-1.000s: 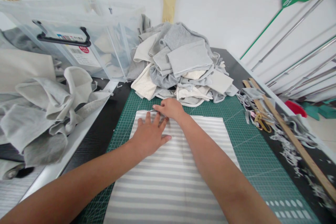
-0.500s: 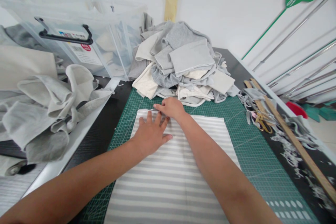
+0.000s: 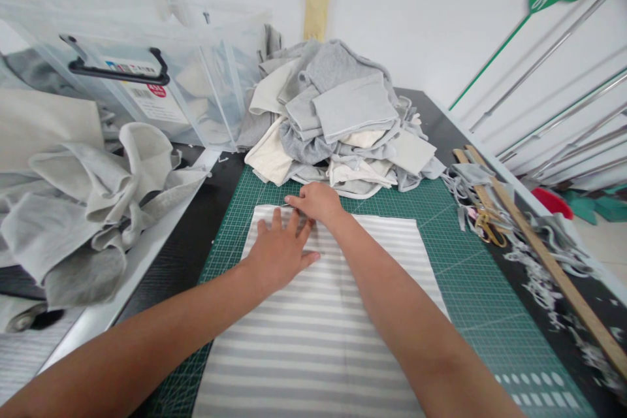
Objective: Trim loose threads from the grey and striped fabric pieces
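Note:
A grey-and-white striped fabric (image 3: 323,333) lies flat on a green cutting mat (image 3: 470,287). My left hand (image 3: 279,251) presses flat on the far part of the fabric, fingers spread. My right hand (image 3: 317,202) sits just beyond it at the fabric's far edge, fingers curled around a small metal tool whose tip shows at the edge; the tool is mostly hidden by the hand.
A heap of grey and cream cloth pieces (image 3: 337,124) lies past the mat. A clear plastic bin (image 3: 147,65) and more grey cloth (image 3: 83,209) are on the left. Wooden rulers (image 3: 543,255), scissors (image 3: 487,222) and fabric scraps lie on the right.

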Action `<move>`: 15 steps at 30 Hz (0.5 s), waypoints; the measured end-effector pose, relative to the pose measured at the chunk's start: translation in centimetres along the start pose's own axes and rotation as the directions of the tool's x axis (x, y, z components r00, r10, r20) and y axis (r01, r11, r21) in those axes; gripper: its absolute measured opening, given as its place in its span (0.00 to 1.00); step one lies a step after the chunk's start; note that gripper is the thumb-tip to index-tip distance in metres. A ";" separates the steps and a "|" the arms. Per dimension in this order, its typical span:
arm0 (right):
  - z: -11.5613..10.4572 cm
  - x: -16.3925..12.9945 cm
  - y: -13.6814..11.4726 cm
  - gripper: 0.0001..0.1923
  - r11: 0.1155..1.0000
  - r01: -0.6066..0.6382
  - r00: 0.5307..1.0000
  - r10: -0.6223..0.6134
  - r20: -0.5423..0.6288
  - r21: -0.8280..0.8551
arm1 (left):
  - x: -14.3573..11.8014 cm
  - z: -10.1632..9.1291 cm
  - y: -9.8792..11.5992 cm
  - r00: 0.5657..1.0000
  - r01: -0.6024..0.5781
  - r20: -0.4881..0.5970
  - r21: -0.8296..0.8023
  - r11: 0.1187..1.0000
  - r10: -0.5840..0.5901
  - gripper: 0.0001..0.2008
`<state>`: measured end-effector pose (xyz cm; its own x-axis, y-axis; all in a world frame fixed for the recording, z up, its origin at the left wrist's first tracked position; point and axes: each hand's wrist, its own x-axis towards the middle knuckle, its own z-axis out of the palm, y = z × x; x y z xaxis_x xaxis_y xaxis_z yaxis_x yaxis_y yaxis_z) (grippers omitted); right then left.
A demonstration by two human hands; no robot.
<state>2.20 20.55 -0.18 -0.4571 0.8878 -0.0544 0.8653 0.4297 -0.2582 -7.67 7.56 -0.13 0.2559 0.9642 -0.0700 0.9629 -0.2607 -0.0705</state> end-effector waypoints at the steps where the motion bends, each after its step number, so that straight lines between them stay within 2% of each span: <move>1: 0.0 0.1 0.0 0.28 1.000 -0.004 1.000 0.004 0.000 -0.002 | 0.0 0.0 0.0 1.000 0.001 0.003 0.001 1.000 -0.001 0.34; 6: 0.0 0.2 0.0 0.27 1.000 -0.019 1.000 0.019 0.010 0.002 | -0.1 0.0 0.0 1.000 0.004 0.008 0.002 1.000 -0.004 0.34; 15: -0.6 0.1 0.6 0.29 0.999 0.022 0.999 -0.023 0.034 0.034 | -0.1 0.1 0.0 1.000 0.010 0.016 -0.013 1.000 -0.010 0.34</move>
<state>2.76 20.99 0.27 -0.4837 0.8715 -0.0808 0.8474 0.4432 -0.2924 -7.74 7.44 -0.19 0.2451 0.9658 -0.0850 0.9664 -0.2504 -0.0586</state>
